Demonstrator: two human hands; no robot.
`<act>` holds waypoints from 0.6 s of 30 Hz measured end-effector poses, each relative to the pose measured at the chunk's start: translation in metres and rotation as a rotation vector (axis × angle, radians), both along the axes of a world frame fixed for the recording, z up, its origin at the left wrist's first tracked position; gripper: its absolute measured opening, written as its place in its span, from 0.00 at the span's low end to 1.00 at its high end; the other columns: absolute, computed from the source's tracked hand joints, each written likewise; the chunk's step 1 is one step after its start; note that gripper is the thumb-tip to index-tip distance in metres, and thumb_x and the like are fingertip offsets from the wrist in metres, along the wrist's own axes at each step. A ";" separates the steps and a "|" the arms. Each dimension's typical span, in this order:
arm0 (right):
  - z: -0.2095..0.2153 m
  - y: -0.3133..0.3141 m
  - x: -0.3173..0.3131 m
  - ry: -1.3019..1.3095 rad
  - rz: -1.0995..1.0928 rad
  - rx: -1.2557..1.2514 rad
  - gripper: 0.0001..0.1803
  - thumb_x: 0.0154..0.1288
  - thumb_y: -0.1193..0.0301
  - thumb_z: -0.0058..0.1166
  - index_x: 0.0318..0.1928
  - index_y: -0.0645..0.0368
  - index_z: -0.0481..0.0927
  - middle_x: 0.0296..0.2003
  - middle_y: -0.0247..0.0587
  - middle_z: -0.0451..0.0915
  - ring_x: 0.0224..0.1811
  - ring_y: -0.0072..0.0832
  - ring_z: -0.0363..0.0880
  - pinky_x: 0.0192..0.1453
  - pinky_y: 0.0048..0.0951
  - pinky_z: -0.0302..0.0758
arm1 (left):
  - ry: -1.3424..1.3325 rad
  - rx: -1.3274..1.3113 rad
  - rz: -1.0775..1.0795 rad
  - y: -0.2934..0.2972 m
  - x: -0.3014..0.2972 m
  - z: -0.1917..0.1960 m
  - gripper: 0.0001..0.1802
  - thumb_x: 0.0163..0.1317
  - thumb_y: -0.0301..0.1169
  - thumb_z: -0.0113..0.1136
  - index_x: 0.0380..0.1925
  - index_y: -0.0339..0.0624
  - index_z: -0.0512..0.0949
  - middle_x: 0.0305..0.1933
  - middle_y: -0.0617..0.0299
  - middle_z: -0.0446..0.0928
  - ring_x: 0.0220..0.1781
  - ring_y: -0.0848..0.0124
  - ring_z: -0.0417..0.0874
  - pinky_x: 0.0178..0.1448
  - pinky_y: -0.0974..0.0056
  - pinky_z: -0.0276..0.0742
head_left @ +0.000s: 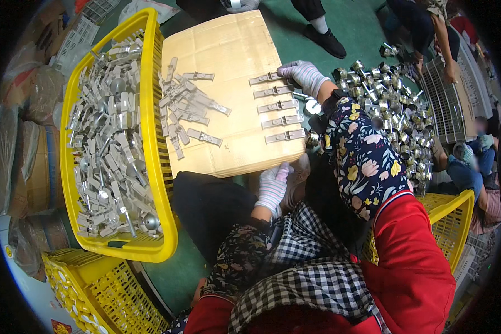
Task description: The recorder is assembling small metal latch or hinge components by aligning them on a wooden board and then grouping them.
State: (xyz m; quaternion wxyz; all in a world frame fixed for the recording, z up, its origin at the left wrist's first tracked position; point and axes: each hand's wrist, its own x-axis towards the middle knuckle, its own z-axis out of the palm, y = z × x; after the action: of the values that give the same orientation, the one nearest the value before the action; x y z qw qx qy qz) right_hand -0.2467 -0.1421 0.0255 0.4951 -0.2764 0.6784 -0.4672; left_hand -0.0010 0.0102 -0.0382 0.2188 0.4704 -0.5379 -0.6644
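I see the fingers of the right hand (307, 77) at the outer end of the top grey clip (264, 78), near the cardboard's (222, 44) right edge; I cannot tell whether they, or the left hand's (272, 188), are clamped. I'd expect the clip light, stiff and slick, best pinched across its long sides.

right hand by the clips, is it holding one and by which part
The right hand is at the right end of the row's top clip; whether it grips it cannot be told.
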 end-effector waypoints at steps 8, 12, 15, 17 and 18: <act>-0.003 -0.004 -0.007 0.230 0.047 0.085 0.23 0.46 0.64 0.60 0.42 0.67 0.79 0.34 0.46 0.81 0.37 0.31 0.80 0.44 0.28 0.75 | 0.047 0.067 0.043 0.003 -0.005 -0.007 0.17 0.64 0.39 0.53 0.28 0.36 0.81 0.31 0.63 0.81 0.36 0.74 0.77 0.47 0.70 0.71; 0.009 -0.005 0.000 0.619 0.106 0.173 0.26 0.45 0.59 0.60 0.42 0.65 0.78 0.39 0.50 0.80 0.42 0.36 0.80 0.48 0.30 0.74 | 0.010 0.058 0.032 0.000 -0.005 0.002 0.17 0.64 0.40 0.53 0.28 0.37 0.81 0.30 0.62 0.81 0.36 0.74 0.77 0.46 0.69 0.71; 0.033 -0.001 0.007 0.863 0.255 0.293 0.27 0.47 0.55 0.60 0.44 0.61 0.76 0.44 0.52 0.79 0.47 0.41 0.77 0.53 0.33 0.71 | -0.051 -0.086 0.005 -0.001 -0.001 -0.004 0.18 0.65 0.39 0.52 0.27 0.36 0.81 0.29 0.61 0.81 0.35 0.74 0.77 0.45 0.68 0.71; 0.053 0.003 0.024 1.050 0.243 0.210 0.26 0.52 0.55 0.58 0.46 0.60 0.76 0.43 0.51 0.79 0.47 0.41 0.77 0.53 0.34 0.72 | -0.054 -0.120 0.033 0.000 0.002 -0.011 0.18 0.65 0.39 0.51 0.27 0.35 0.81 0.29 0.60 0.80 0.34 0.73 0.77 0.45 0.67 0.72; 0.058 0.004 0.034 1.177 0.187 0.098 0.24 0.54 0.55 0.57 0.46 0.59 0.76 0.42 0.50 0.79 0.47 0.40 0.78 0.53 0.35 0.72 | -0.065 -0.150 0.031 0.001 0.002 -0.013 0.18 0.65 0.38 0.51 0.27 0.34 0.80 0.28 0.59 0.80 0.33 0.72 0.77 0.45 0.66 0.72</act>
State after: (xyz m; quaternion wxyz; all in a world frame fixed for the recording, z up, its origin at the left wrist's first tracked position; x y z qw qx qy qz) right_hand -0.2132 -0.1377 0.0839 0.0876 -0.5242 0.8322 -0.1580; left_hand 0.0008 0.0109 -0.0516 0.2461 0.4821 -0.5858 -0.6032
